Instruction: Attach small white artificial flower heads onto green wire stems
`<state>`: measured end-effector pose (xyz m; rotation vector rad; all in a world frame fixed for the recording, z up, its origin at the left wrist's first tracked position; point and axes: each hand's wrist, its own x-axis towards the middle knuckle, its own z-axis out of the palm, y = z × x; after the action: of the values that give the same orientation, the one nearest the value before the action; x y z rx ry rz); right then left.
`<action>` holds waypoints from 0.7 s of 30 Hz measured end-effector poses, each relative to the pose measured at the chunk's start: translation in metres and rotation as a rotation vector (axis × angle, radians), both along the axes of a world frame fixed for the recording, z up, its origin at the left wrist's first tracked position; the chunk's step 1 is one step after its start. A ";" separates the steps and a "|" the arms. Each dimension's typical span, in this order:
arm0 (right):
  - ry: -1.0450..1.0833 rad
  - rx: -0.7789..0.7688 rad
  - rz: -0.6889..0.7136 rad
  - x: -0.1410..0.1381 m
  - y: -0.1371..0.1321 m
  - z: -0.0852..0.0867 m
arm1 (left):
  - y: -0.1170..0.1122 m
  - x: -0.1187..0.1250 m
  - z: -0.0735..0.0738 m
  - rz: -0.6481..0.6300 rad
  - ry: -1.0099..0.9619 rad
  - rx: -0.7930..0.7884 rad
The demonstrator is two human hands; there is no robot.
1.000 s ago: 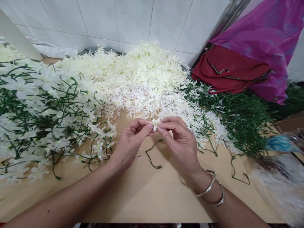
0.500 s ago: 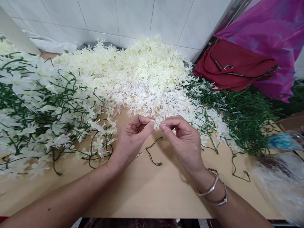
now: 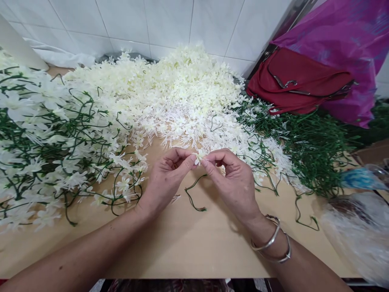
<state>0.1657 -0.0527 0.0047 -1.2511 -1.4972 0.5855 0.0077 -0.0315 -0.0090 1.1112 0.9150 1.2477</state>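
A small white artificial flower (image 3: 199, 156) is pinched between the fingertips of both hands, above the middle of the table. My left hand (image 3: 168, 172) grips its left side with thumb and forefinger. From the other side, the thumb and forefinger of my right hand (image 3: 232, 178) close on it; what they pinch behind the petals is partly hidden. Just below the hands lies a loose green plastic stem (image 3: 193, 196) on the tabletop. Behind the fingers spread loose white stamen pieces and petals (image 3: 188, 125).
White flowers on green stems (image 3: 60, 150) crowd the left. Cream blossoms (image 3: 182, 77) are heaped against the tiled wall. Green stems (image 3: 316, 146), a red handbag (image 3: 300, 79), a purple bag (image 3: 343, 48) and a clear plastic bag (image 3: 355, 235) occupy the right side of the table (image 3: 182, 247).
The fingertips have closed in slightly around the flower, and its petals are turned a little differently. Both hands stay in nearly the same place.
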 end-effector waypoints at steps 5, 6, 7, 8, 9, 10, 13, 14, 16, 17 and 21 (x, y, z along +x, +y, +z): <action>0.019 -0.024 0.013 0.000 0.000 -0.001 | 0.001 -0.001 -0.002 -0.007 -0.002 0.007; 0.021 -0.033 0.011 0.000 0.000 -0.001 | 0.001 -0.001 -0.001 -0.015 -0.002 0.005; 0.022 -0.043 0.008 0.001 0.000 -0.001 | 0.001 -0.002 -0.001 -0.026 -0.002 0.003; 0.023 -0.051 0.005 0.001 0.000 0.000 | 0.001 -0.002 -0.001 -0.039 -0.004 0.000; 0.023 -0.056 0.003 0.001 0.000 0.001 | 0.001 -0.002 -0.001 -0.053 -0.007 -0.001; 0.024 -0.060 0.002 0.001 0.000 0.001 | 0.001 -0.002 -0.001 -0.064 -0.012 -0.001; 0.037 -0.090 0.035 0.003 0.002 0.001 | 0.002 -0.002 -0.001 -0.074 -0.027 -0.009; 0.045 -0.109 0.050 0.004 0.002 0.001 | 0.002 -0.002 -0.001 -0.074 -0.029 -0.013; 0.060 -0.144 0.074 0.005 0.004 0.000 | 0.003 -0.002 -0.002 -0.076 -0.028 -0.019; 0.065 -0.155 0.082 0.005 0.004 -0.001 | 0.003 -0.002 -0.002 -0.082 -0.025 -0.018; 0.024 -0.086 0.059 0.006 0.004 -0.002 | 0.004 -0.003 -0.002 -0.102 -0.010 -0.007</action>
<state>0.1715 -0.0488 0.0026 -1.2643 -1.5074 0.7078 0.0051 -0.0280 -0.0112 1.1313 0.8444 1.1653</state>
